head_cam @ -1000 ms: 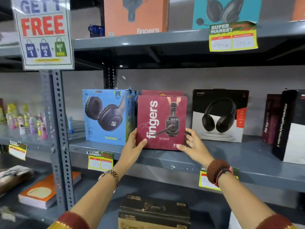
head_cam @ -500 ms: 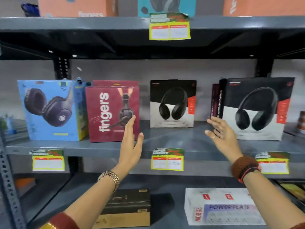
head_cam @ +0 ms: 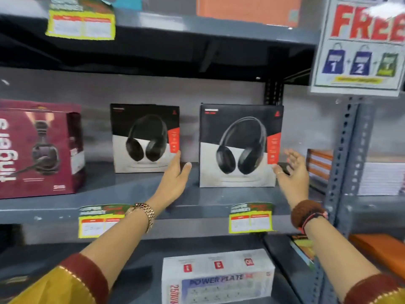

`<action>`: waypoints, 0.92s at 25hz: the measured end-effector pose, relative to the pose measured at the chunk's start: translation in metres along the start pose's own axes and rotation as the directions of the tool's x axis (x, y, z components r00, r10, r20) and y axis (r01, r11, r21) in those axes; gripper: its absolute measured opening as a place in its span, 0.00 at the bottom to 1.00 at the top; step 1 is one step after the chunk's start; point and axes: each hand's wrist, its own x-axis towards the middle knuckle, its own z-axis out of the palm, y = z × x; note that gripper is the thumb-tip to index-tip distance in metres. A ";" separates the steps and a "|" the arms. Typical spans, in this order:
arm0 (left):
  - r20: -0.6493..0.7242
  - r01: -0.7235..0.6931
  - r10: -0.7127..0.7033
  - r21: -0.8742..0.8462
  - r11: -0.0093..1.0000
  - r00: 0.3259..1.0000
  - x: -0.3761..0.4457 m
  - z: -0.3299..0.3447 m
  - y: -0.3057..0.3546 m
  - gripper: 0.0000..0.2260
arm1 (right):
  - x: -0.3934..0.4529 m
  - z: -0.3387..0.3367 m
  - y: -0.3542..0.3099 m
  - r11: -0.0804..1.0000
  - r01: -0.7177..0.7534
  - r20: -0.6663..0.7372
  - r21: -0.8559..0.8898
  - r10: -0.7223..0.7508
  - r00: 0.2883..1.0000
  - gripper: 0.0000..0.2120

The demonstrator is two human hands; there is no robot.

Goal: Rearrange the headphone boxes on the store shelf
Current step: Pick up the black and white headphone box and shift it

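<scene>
Two black-and-white headphone boxes stand upright on the grey middle shelf point(head_cam: 131, 200). The nearer, larger-looking one point(head_cam: 238, 145) is right of centre; the other point(head_cam: 144, 137) stands further back to its left. My left hand point(head_cam: 175, 174) is open in the gap between them, fingertips near the back box's lower right corner. My right hand point(head_cam: 292, 172) is open just right of the nearer box, holding nothing. A maroon "fingers" headset box point(head_cam: 39, 148) stands at the far left of the shelf.
A perforated steel upright point(head_cam: 341, 163) bounds the shelf on the right, under a "FREE" offer sign point(head_cam: 359, 44). Stacked books point(head_cam: 381, 178) lie beyond it. A white "Power Plate" box point(head_cam: 217, 277) lies on the lower shelf. Yellow price tags point(head_cam: 251, 218) hang on the shelf edge.
The view has swung right. Both hands left the maroon box and moved right along the shelf, now flanking the nearer black-and-white box with fingers spread.
</scene>
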 end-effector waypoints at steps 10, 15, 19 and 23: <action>0.164 0.217 -0.200 -0.094 0.972 0.966 0.039 0.047 -0.009 0.45 | 0.034 0.005 0.041 0.957 -0.291 0.297 -0.010 0.281 0.913 0.15; 0.133 0.184 -0.161 -0.192 0.964 0.978 0.039 0.041 -0.015 0.33 | 0.032 0.001 0.045 0.983 -0.175 0.278 -0.057 0.184 0.943 0.08; 0.089 0.121 -0.100 -0.274 0.954 0.991 0.032 0.037 -0.004 0.38 | 0.027 -0.003 0.038 0.991 -0.132 0.111 -0.011 0.132 0.985 0.13; -0.001 0.027 -0.029 -0.338 0.941 1.000 0.028 0.035 0.003 0.37 | 0.022 -0.004 0.031 0.981 -0.079 0.008 0.179 0.079 0.997 0.22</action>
